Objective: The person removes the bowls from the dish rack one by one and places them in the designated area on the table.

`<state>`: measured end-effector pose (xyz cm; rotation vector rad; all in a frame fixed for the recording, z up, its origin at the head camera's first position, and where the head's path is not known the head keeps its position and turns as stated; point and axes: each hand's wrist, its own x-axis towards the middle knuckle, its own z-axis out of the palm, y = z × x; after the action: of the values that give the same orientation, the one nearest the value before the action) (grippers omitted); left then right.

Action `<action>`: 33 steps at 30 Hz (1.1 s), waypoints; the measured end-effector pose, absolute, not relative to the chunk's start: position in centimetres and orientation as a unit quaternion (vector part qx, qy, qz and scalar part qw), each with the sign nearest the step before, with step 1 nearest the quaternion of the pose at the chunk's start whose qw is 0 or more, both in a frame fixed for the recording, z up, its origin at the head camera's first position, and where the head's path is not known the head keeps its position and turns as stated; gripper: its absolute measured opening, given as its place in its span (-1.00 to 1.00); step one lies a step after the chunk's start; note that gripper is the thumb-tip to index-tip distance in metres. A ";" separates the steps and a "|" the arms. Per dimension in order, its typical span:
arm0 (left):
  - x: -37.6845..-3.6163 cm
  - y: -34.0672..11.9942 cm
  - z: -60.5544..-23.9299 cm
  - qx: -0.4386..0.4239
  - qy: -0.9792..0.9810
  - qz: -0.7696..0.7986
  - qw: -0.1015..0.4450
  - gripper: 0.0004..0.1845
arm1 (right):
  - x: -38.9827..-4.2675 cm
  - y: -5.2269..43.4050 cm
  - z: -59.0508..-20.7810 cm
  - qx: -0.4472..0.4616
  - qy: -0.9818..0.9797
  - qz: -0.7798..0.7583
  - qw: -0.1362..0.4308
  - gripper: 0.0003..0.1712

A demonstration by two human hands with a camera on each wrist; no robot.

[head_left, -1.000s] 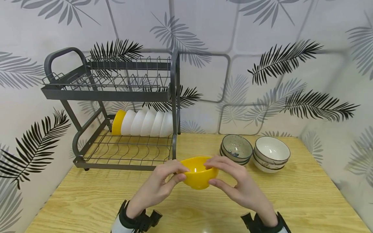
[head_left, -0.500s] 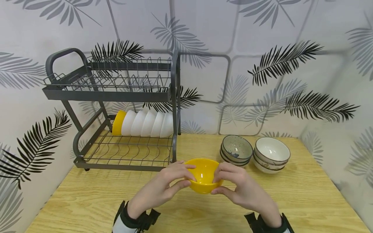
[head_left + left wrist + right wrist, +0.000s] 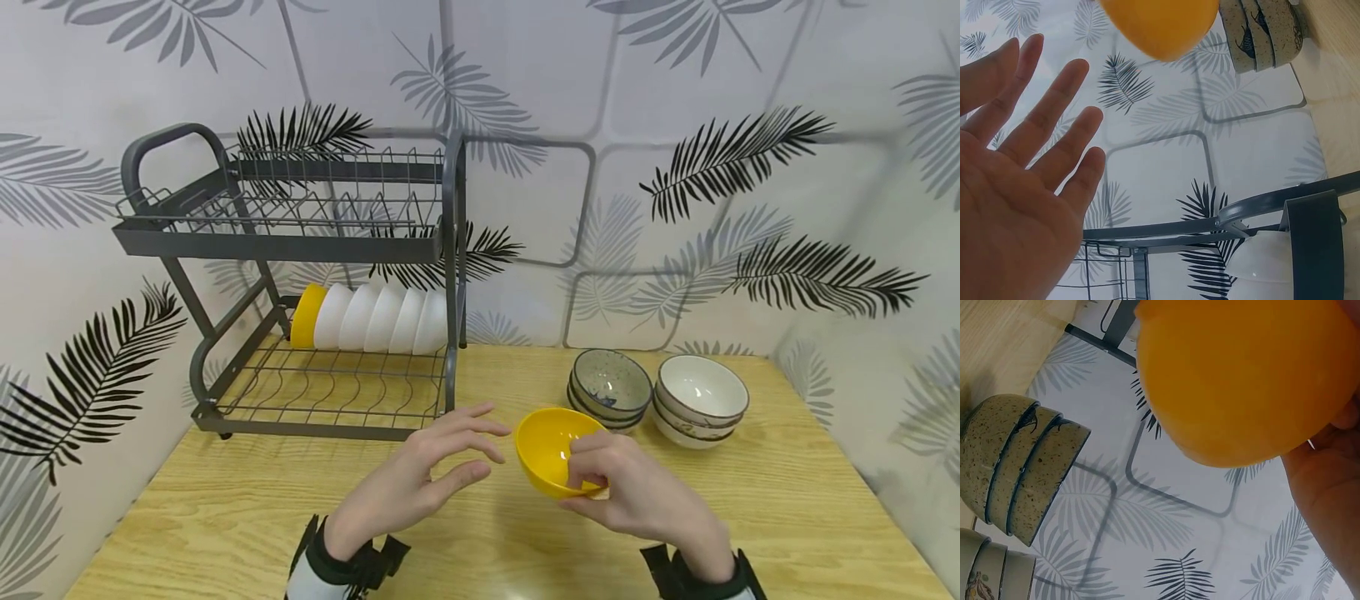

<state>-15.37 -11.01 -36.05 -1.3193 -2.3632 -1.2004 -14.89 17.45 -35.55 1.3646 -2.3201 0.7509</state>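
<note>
Transfer step, judged: yellow bowl (image 3: 553, 446) pinched at rim by right hand (image 3: 637, 492), tilted above worktop (image 3: 787, 508) nr speckled bowls (image 3: 609, 387); left hand (image 3: 420, 479) fingers spread, empty; next move needs steady carry to rack (image 3: 330, 392), prob

My right hand (image 3: 626, 492) pinches the near rim of a yellow bowl (image 3: 553, 450), tilted with its opening toward my left hand (image 3: 427, 475), which hovers just beside it with fingers spread and touches nothing. Beyond the bowl, on the wooden tabletop (image 3: 225, 517), stand a stack of speckled grey bowls (image 3: 609, 387) and, just to its right, a stack of white bowls (image 3: 699, 398). To the left stands a grey two-tier dish rack (image 3: 300, 242), its lower tier holding a row of white bowls (image 3: 382, 318) on edge with one yellow bowl (image 3: 303, 315) at the left end.
</note>
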 end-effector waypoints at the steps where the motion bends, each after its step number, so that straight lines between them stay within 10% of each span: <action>1: -15.4 -11.0 -36.0 -0.443 -0.796 -0.403 0.090 -0.84 | -14.9 17.5 -35.5 0.478 -0.822 0.261 0.168 -0.51; 33: -15.6 -11.3 -36.2 -0.445 -0.796 -0.400 0.089 -0.83 | -18.5 18.8 -40.0 0.237 -0.928 0.250 -0.142 -0.55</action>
<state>-15.60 -11.26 -36.17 -1.3253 -2.3684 -1.1914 -18.46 18.78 -39.95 0.8216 -3.2123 0.8643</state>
